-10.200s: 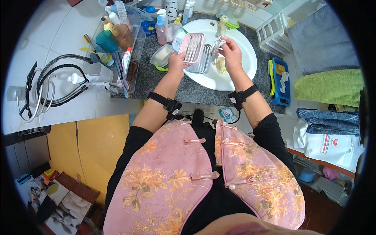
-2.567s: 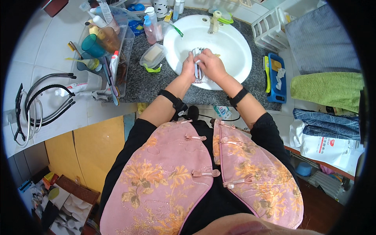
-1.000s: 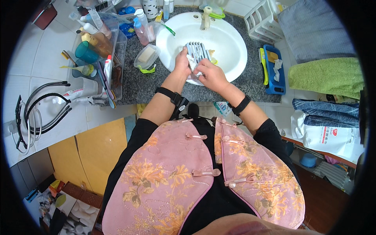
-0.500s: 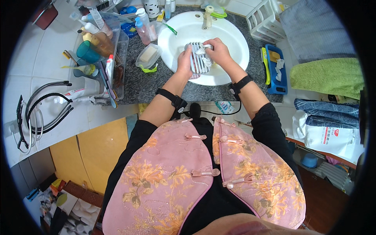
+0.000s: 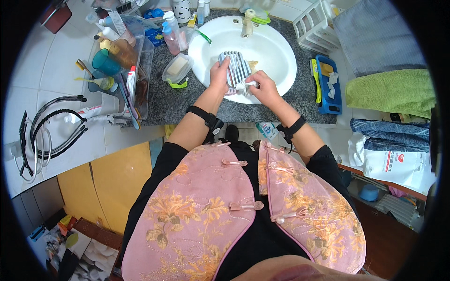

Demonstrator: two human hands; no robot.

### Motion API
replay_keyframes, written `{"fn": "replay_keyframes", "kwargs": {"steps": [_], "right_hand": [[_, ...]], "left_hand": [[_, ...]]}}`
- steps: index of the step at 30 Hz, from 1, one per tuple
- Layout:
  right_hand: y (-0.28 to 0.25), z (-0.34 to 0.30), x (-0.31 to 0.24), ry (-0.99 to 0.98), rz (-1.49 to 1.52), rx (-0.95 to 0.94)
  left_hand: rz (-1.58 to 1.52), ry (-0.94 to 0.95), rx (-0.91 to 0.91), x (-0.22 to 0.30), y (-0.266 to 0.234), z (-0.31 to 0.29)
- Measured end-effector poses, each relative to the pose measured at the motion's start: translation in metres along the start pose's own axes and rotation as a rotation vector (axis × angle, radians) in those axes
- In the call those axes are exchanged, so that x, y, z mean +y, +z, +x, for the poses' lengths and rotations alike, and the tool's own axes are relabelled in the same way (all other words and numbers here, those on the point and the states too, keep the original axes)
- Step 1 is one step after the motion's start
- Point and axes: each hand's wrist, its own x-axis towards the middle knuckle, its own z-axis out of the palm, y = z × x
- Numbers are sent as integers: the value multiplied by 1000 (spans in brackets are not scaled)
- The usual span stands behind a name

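Note:
Over the near part of the white sink (image 5: 281,51), my left hand (image 5: 217,77) grips a slatted rectangular piece (image 5: 239,64) with pale and dark stripes, perhaps a soap rack. The thumb lies along its left edge, and the other fingers are hidden beneath. My right hand (image 5: 266,89) pinches a crumpled white tissue (image 5: 242,87) against the near right corner of the slats. Brownish residue (image 5: 253,64) shows in the basin just right of the piece.
Left of the basin stand a soap box (image 5: 178,66), pump bottles (image 5: 171,41) and a clear bin (image 5: 144,79) of toiletries. Beyond is the faucet (image 5: 248,23). On the right are a blue tray (image 5: 330,107), a green brush (image 5: 316,82) and a white rack (image 5: 311,28).
My right hand and the tissue have slid from the far right of the slatted piece to its near right corner. The left hand keeps its hold, with the piece slightly turned.

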Motion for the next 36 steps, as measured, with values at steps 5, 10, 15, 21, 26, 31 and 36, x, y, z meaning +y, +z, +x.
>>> {"fn": "replay_keyframes", "kwargs": {"steps": [5,10,15,21,26,31,36], "right_hand": [[-9,-9,6,76,148,115],[-20,14,-6,162,377,248],[-13,17,-39,-139,179,155],[0,21,-37,-137,-99,133],[-3,47,-21,-100,-162,247],[-7,62,-13,-55,-208,233],[14,32,-28,-115,-157,181]], "left_hand": [[-17,-20,-126,15,-2,10],[114,26,-322,20,3,4],[164,-149,-480,31,8,-14],[411,-193,-499,30,8,-35],[540,-198,-508,21,9,-44],[493,-177,-488,11,6,-42],[216,-192,-418,16,0,-32]]}}
